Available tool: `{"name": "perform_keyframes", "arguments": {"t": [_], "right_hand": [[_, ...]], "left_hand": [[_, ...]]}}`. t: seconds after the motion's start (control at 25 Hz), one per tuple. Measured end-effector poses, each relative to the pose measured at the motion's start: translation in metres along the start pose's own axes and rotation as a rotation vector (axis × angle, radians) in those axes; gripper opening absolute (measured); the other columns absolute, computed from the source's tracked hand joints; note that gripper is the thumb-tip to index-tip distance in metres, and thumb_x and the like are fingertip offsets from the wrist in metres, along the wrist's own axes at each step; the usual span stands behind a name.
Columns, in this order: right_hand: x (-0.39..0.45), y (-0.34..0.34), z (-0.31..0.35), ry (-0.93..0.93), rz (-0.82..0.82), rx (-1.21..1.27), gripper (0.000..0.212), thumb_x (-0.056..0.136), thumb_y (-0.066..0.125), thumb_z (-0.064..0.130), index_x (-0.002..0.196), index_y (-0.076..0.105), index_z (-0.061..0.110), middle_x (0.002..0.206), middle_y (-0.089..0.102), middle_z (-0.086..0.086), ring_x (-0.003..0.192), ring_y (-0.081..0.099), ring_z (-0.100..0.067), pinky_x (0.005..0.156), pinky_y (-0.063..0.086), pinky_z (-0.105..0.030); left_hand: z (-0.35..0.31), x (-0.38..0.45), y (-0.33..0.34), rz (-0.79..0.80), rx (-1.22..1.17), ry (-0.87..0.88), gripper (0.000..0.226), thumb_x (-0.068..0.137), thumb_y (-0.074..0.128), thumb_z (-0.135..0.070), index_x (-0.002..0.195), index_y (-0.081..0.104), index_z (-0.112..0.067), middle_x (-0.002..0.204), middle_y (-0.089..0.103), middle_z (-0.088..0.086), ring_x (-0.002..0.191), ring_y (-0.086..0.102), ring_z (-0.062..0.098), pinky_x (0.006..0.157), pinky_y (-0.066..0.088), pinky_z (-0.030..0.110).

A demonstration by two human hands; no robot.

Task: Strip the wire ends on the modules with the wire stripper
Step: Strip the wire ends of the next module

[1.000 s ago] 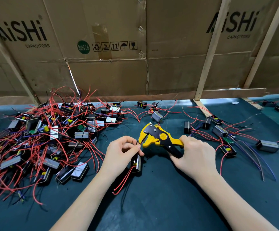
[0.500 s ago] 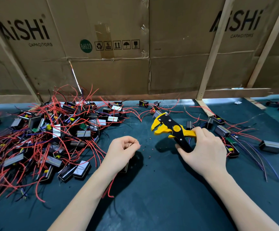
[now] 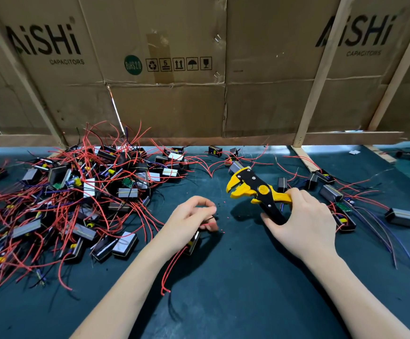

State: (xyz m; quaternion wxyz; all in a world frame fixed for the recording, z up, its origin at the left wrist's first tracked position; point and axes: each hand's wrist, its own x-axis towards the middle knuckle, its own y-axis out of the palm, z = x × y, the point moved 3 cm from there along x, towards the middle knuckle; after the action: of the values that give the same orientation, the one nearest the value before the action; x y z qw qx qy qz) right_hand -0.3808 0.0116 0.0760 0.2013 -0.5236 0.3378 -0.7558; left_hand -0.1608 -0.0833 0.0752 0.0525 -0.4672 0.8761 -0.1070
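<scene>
Cardboard wall (image 3: pixel 174 106) behind green mat (image 3: pixel 223 302)

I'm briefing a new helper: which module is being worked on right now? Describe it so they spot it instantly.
On the dark green mat, right of the big tangled pile, find the left hand. The module sits under it, alone, the only one being held, its red wires trailing toward the person.

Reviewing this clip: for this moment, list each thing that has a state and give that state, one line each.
wire stripper: lifted off the mat, mouth open, no wire in it.
right hand: grips the stripper handles.
left hand: fingers curled round a module, red wire end at fingertips.
held module: partly hidden under the hand, red wires trailing down.
pile of modules: heaped, wires tangled.
</scene>
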Motion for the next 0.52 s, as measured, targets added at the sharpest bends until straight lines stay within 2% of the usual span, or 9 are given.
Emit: {"name": "perform_keyframes", "arguments": {"t": [0.08,0.16,0.28,0.36,0.52], "right_hand": [[-0.001,0.0,0.001,-0.014,0.008,-0.014,0.053,0.06,0.084,0.047,0.09,0.061,0.011,0.077,0.061,-0.002,0.073,0.06,-0.032,0.063,0.042,-0.034],[-0.001,0.001,0.004,-0.037,0.028,-0.02,0.052,0.06,0.083,0.046,0.09,0.061,0.01,0.079,0.061,-0.002,0.075,0.06,-0.032,0.065,0.043,-0.036],[-0.002,0.001,0.008,-0.067,0.044,-0.02,0.049,0.062,0.08,0.047,0.088,0.059,0.011,0.079,0.059,-0.002,0.076,0.059,-0.031,0.066,0.042,-0.037],[-0.003,0.001,0.009,-0.082,0.041,-0.02,0.049,0.061,0.08,0.046,0.086,0.057,0.011,0.077,0.058,-0.002,0.075,0.058,-0.031,0.066,0.041,-0.037],[-0.004,0.003,0.011,-0.12,0.058,-0.049,0.049,0.058,0.081,0.044,0.085,0.056,0.01,0.077,0.058,-0.003,0.075,0.058,-0.033,0.066,0.04,-0.038]], "left_hand": [[0.0,-0.001,-0.004,0.037,0.045,-0.006,0.011,0.093,0.057,-0.005,0.102,0.058,-0.011,0.082,0.077,0.001,0.083,0.071,0.013,0.086,0.051,0.026],[-0.003,-0.004,-0.014,0.035,0.199,0.019,0.011,0.09,0.065,-0.01,0.098,0.064,-0.016,0.088,0.077,-0.004,0.093,0.071,0.011,0.092,0.05,0.027],[-0.006,-0.008,-0.028,0.028,0.425,0.084,0.003,0.085,0.074,-0.024,0.088,0.073,-0.025,0.084,0.075,-0.011,0.084,0.069,0.006,0.082,0.052,0.021],[-0.007,-0.009,-0.028,0.04,0.509,0.119,0.002,0.085,0.075,-0.025,0.083,0.075,-0.024,0.08,0.074,-0.01,0.077,0.067,0.004,0.076,0.051,0.018],[-0.007,-0.009,-0.015,0.04,0.456,0.133,0.009,0.09,0.068,-0.018,0.082,0.073,-0.018,0.072,0.074,-0.003,0.07,0.067,0.009,0.071,0.05,0.021]]}}
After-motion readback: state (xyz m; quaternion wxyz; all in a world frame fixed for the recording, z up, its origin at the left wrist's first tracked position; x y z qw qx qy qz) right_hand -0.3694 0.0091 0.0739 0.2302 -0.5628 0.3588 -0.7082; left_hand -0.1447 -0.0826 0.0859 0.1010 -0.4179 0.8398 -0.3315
